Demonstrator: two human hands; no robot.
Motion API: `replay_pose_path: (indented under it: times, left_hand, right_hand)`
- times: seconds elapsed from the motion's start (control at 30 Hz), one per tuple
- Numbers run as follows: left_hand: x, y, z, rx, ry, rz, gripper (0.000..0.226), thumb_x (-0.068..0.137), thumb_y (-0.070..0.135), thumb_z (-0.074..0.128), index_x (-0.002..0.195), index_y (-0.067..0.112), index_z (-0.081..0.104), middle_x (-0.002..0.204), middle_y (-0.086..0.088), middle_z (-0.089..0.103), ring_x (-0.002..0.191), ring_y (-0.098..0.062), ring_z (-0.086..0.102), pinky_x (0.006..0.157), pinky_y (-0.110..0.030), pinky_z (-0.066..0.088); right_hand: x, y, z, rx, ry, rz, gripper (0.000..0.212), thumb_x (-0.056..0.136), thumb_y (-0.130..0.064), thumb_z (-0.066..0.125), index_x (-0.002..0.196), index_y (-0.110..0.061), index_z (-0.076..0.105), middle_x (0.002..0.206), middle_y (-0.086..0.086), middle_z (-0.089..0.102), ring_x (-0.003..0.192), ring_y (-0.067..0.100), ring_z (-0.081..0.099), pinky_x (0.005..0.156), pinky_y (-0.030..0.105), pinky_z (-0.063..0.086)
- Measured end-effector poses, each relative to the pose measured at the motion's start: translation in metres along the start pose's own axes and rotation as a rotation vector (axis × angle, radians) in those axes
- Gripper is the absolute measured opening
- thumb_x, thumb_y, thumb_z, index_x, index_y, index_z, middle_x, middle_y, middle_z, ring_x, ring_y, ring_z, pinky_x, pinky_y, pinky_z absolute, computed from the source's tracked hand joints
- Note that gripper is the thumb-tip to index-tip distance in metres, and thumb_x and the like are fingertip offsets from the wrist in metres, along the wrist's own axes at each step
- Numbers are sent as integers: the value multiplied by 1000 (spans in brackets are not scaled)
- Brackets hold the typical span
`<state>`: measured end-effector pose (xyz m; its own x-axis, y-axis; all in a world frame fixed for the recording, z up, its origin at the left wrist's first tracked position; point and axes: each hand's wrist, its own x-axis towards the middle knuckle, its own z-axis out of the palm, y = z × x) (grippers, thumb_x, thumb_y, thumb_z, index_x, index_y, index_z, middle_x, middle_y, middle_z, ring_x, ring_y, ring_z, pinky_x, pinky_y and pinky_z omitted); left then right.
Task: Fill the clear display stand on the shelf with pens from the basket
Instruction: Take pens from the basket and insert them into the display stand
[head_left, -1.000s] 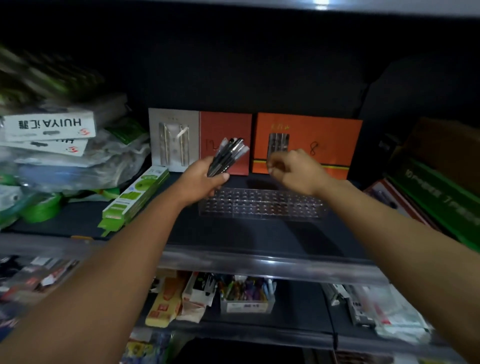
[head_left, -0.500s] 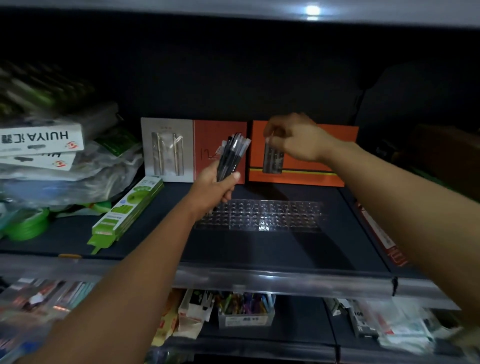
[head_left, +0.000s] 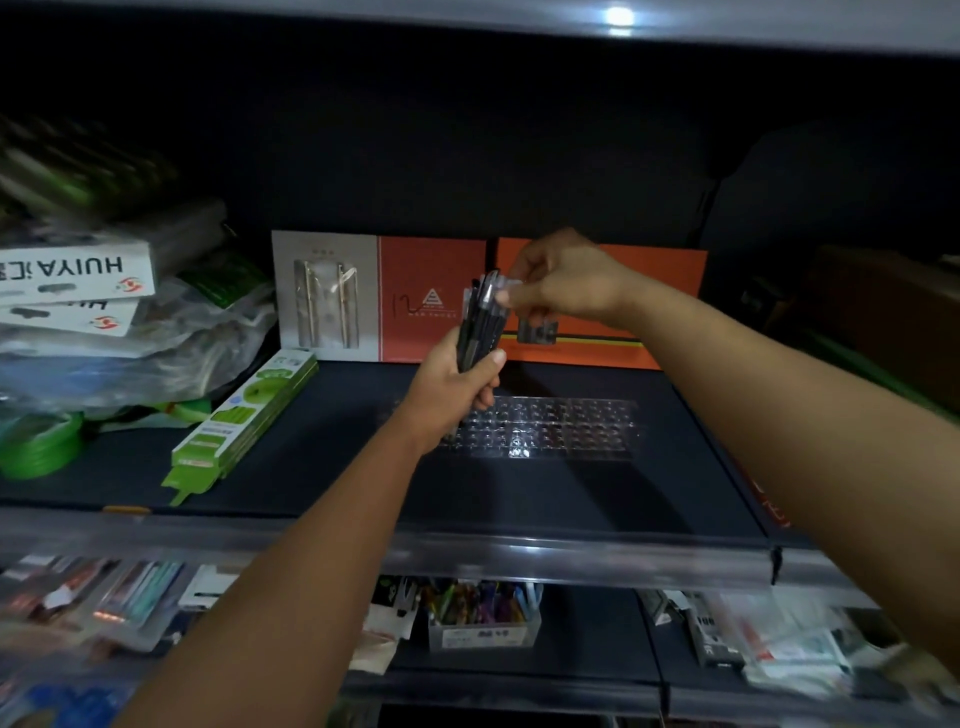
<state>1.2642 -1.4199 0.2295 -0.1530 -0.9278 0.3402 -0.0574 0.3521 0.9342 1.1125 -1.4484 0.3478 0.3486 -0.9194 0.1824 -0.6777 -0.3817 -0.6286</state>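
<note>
"HUIYA" is read in mirror-reversed letters on the white box (head_left: 78, 273) stacked at the far left, above crumpled plastic bags (head_left: 156, 353) and a green tape roll (head_left: 39, 449). Green packs (head_left: 244, 415) are laid slantwise just right of them, 1 end near the shelf's front edge; their print is too small to be read. A grey-and-red box (head_left: 379, 296) is stood against the back, marked by hand with what looks like "12" beside a triangle logo. A bundle of pens (head_left: 480, 322) is gripped upright in the left hand (head_left: 452, 395), fingers curled round the barrels. The top of 1 pen is pinched by the right hand (head_left: 561, 283), in front of an orange box (head_left: 649, 312). The clear stand (head_left: 566, 426) is lain flat on the dark shelf (head_left: 519, 493), partly behind the left hand, its holes seen unfilled. Bare shelf is left between the stand and the front rail (head_left: 571, 558), and to the stand's right. Coloured pens are seen in a tub (head_left: 480, 631) on the lower shelf.
</note>
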Motion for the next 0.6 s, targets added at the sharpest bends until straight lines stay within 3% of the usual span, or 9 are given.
replay_pose_path:
  times: [0.13,0.3,0.37,0.5,0.6]
  left_hand:
    - [1,-4,8,1,2,-20,7,95,19,56,100,19,51,72,-2,58,56,-13,55,54,-28,48]
    - [5,-9,22,-6,-8,-7,8,96,19,54,103,15,50,72,-3,60,57,-14,57,54,-28,48]
    - [6,-10,30,-17,-19,1,6,96,19,53,101,19,51,72,-3,60,56,-15,57,53,-29,48]
    - [9,-10,47,-31,-40,-11,8,97,20,52,105,18,50,73,-4,60,56,-15,57,50,-26,47]
    - [11,-14,54,-44,-20,-34,4,97,21,51,100,19,50,74,-5,59,54,-15,57,47,-25,43]
  right_hand:
    - [-2,8,3,150,16,83,11,86,-5,69,92,2,64,70,10,66,48,6,63,46,18,48]
    - [-8,17,-8,254,112,162,6,80,6,68,79,0,66,68,10,65,55,14,63,58,27,55]
    - [-14,21,-12,350,125,196,10,81,7,65,75,-1,65,72,13,65,58,17,61,60,26,54]
    - [-26,32,-32,412,249,223,14,88,4,60,76,-5,61,70,14,62,47,13,61,46,21,51]
    - [-32,47,-58,461,370,251,9,91,0,58,84,-4,59,71,16,63,49,18,65,55,32,58]
